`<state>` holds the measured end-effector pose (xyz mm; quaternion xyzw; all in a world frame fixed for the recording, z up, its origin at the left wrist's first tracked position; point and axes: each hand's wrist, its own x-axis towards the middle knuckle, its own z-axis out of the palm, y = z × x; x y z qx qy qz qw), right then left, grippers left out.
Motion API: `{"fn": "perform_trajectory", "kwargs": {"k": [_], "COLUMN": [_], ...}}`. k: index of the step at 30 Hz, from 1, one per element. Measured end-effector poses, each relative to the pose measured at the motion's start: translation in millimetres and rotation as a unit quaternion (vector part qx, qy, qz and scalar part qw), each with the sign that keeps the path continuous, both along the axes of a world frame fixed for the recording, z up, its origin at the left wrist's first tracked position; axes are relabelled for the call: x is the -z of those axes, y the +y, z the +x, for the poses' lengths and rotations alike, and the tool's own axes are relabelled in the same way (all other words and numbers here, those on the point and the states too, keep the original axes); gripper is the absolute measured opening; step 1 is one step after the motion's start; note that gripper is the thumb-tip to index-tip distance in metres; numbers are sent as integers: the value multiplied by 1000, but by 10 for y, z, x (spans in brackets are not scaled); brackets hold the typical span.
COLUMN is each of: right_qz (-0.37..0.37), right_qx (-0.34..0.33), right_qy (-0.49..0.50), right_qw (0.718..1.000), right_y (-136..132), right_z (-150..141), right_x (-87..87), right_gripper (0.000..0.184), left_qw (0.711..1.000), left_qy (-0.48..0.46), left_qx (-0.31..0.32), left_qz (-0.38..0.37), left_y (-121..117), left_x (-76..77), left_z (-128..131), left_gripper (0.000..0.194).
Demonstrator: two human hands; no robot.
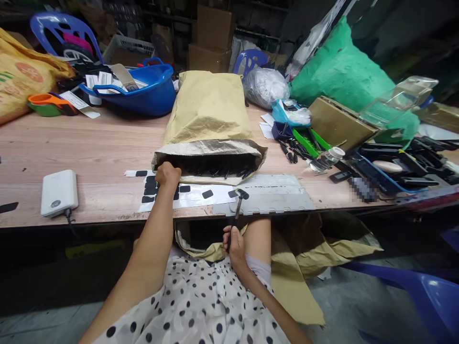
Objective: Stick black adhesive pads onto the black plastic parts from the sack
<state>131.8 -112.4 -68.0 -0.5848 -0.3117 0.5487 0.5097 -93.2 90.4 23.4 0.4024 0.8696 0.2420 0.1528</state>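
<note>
On the far left of the table (107, 138), a yellow sack (28, 76) carried a round reddish print and green marks, none of them readable. Nearer the front edge lay a white device (59, 192) with a plugged-in cable and a round mark too small to make out. Behind it, a blue basin (143, 95) held printed cards (104, 79), their lines too fine to read. The left hand (168, 174) had its fingers curled closed on the left end of the lower rim of a tan bag (210, 105), which lay on the table, its mouth facing the person and dark, slender pieces (215, 166) inside. Under and beside that hand, black patches (185, 189) dotted a white sheet (197, 198). Farther right, below the table edge, the right hand (234, 241) had its fingers wrapped around the dark handle of a T-headed tool (238, 210), held upright with its head over the front of a grey plate (265, 193). Right of the bag stood a green tray (311, 142) with illegible dark scrawl, then a clear bottle (327, 159) lying tilted, a brown box (340, 124) and a large green sack (347, 71).
</note>
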Motion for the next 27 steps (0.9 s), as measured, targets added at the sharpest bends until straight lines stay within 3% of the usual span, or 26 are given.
{"fn": "perform_trajectory", "kwargs": {"k": [8, 11, 14, 16, 20, 24, 27], "right_qz": [-2, -3, -1, 1, -4, -4, 5], "right_qx": [1, -3, -7, -8, -13, -17, -19], "right_qy": [8, 7, 3, 1, -2, -9, -17], "right_qw": [1000, 1000, 1000, 1000, 1000, 1000, 1000], "right_y": [-7, -4, -3, -5, -13, -23, -43], "right_z": [-21, -18, -2, 11, 22, 22, 40], "right_x": [-16, -16, 0, 16, 29, 8, -12], "right_gripper": [66, 67, 67, 65, 63, 63, 58], "left_qw": [975, 947, 909, 896, 889, 879, 875], "left_qy": [23, -10, -22, -12, 11, 4, -12], "left_qx": [136, 245, 368, 412, 443, 455, 458], "left_qz": [176, 209, 194, 162, 113, 140, 156], "left_y": [-599, -854, -1003, -1027, -978, -914, -870], "left_x": [20, 19, 47, 68, 87, 104, 144], "left_z": [8, 154, 362, 480, 583, 624, 675], "left_gripper": [14, 14, 11, 10, 10, 21, 16]}}
